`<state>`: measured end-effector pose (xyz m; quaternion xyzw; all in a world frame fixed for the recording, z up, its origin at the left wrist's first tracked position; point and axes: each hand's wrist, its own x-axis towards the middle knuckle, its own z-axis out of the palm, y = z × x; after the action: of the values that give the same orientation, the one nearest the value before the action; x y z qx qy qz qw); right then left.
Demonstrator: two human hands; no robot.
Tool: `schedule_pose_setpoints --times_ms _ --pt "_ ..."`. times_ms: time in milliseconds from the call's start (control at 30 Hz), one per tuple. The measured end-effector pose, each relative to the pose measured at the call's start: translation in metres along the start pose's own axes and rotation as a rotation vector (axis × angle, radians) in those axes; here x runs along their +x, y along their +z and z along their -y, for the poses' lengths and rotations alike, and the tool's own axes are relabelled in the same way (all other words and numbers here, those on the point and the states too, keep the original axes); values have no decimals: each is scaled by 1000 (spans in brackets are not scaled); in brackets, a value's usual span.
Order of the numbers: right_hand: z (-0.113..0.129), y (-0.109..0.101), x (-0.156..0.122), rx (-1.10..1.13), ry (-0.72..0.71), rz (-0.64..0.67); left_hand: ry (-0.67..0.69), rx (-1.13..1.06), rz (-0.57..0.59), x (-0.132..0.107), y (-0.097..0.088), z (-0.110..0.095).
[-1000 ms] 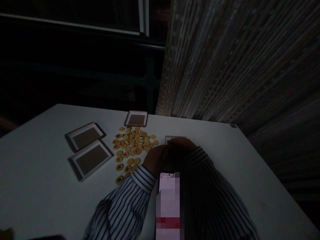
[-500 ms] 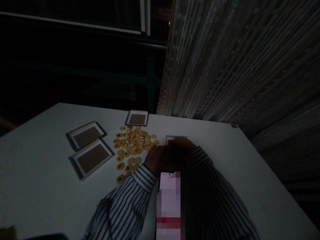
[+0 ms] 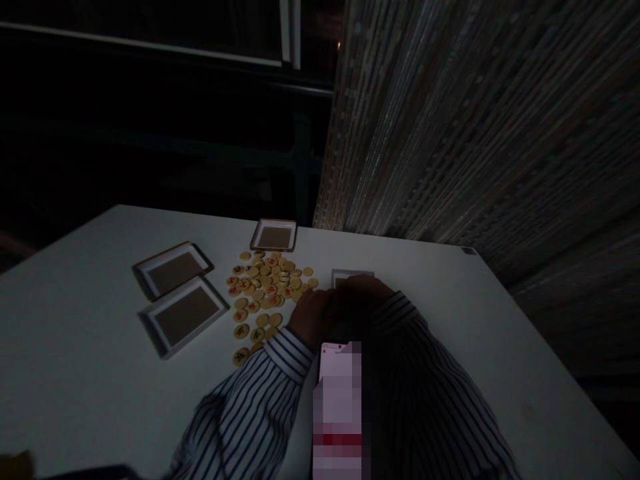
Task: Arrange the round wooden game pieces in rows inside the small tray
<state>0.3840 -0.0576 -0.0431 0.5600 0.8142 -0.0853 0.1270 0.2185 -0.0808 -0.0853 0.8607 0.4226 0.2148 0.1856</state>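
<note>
My left hand (image 3: pixel 310 315) and my right hand (image 3: pixel 367 288) meet over the table, both curled inward with their fingers close together. Deep shadow hides the fingertips and whatever may be between them. Just beyond my right hand, the far rim of a shallow light tray (image 3: pixel 353 272) shows, the rest covered by my hands. A loose heap of round wooden Chinese chess pieces (image 3: pixel 265 271) spreads left of my left hand, some showing red or black characters. Below my wrists lies a smartphone (image 3: pixel 331 360) with a lit screen, mostly blurred out by pixels.
Two shallow trays, one brown-rimmed (image 3: pixel 195 248) and one pale-rimmed (image 3: pixel 165 350), lie at the left, edges touching. Another small tray (image 3: pixel 255 235) sits behind the pieces. A string curtain (image 3: pixel 400 133) hangs past the white table's (image 3: pixel 500 347) far right edge. The room is dim.
</note>
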Motion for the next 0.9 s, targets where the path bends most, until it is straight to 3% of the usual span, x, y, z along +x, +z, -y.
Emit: schedule_pose_setpoints --times_ms 900 --pt "3 -1 -3 -6 0 12 4 45 -29 -2 0 0"
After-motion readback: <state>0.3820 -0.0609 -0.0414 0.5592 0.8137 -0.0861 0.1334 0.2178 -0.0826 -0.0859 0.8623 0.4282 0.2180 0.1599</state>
